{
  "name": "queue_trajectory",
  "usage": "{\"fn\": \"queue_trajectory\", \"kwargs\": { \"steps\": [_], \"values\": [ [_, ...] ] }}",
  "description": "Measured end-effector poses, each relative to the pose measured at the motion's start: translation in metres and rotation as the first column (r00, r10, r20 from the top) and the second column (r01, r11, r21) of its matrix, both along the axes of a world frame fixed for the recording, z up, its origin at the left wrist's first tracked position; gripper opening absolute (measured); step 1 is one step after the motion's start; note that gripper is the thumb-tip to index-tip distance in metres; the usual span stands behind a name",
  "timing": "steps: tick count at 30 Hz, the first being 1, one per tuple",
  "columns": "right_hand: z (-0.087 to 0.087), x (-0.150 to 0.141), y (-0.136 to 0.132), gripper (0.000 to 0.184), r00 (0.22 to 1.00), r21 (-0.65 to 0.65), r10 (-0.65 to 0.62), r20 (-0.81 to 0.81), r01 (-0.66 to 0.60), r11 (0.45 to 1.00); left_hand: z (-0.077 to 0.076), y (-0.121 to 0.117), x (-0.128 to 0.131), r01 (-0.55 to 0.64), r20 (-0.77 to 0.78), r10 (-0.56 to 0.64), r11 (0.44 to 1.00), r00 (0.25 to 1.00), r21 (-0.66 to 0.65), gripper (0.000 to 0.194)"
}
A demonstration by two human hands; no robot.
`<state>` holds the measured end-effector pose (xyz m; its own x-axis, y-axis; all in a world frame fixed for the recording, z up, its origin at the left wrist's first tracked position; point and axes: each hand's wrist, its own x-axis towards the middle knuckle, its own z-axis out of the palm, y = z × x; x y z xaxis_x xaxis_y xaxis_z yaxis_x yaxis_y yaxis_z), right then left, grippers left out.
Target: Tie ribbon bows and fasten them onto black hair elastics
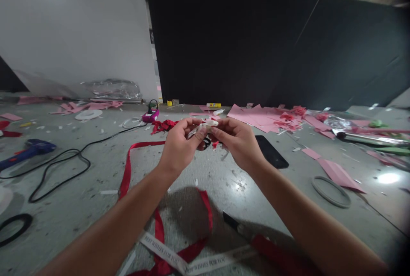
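Observation:
My left hand (177,145) and my right hand (240,141) meet in front of me, fingers pinched together. Between them is a small bunched piece of white ribbon (209,124) with faint marks on it. A black curved thing shows just under my fingers; I cannot make out what it is. Red ribbon (126,169) runs from behind my left hand down the left side. Below my arms lies more white ribbon (162,250) printed "BEST WISHES FOR YOU", crossing red ribbon. A dark blade-like piece (231,220) lies near my right forearm.
A blue glue gun (28,152) lies left, near a black cable (89,143) running to a purple power socket (150,115). Pink paper (253,115), a yellow tube (213,105) and a black phone-like slab (270,152) lie beyond and right. A grey ring (331,203) is farther right.

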<state>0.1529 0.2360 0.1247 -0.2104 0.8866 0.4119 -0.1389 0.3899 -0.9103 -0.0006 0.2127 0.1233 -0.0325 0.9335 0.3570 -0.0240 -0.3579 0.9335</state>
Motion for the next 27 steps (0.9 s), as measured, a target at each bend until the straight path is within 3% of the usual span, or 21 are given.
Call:
{"fn": "queue_trajectory", "kwargs": {
  "steps": [10,18,27],
  "values": [
    [-0.006,-0.002,-0.001,0.028,0.994,0.117,-0.098,0.041,0.093,0.989,-0.002,-0.001,-0.003,0.087,-0.116,-0.078,0.993,0.990,0.082,0.030],
    [0.003,0.002,-0.002,0.025,0.996,0.053,0.029,0.081,-0.034,0.998,0.001,0.000,-0.008,0.126,-0.151,-0.116,0.991,0.982,0.053,0.034],
    [0.000,0.002,-0.001,0.022,0.996,0.058,-0.024,0.090,0.019,0.998,0.008,-0.006,-0.013,0.092,-0.521,0.008,0.982,0.853,0.166,0.035]
  ]
}}
